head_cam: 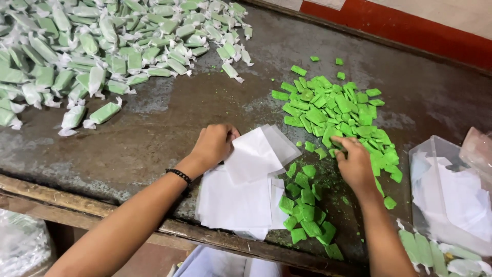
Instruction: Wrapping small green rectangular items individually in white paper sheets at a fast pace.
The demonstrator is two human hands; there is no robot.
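My left hand point(214, 145) pinches the edge of a thin white wrapper sheet point(259, 152), lifted off a stack of white wrapper sheets point(236, 202) near the table's front edge. My right hand point(354, 163) reaches into a spread of bright green candy pieces point(333, 110), fingertips on one piece at the pile's near side. A second cluster of green pieces point(307, 210) lies between my hands, just right of the stack. A black bead bracelet point(179, 175) circles my left wrist.
A large heap of wrapped green candies point(97, 46) covers the far left of the worn dark table point(169, 118). A clear plastic tub point(448, 197) with white sheets stands at the right. A few wrapped candies point(428, 251) lie below it.
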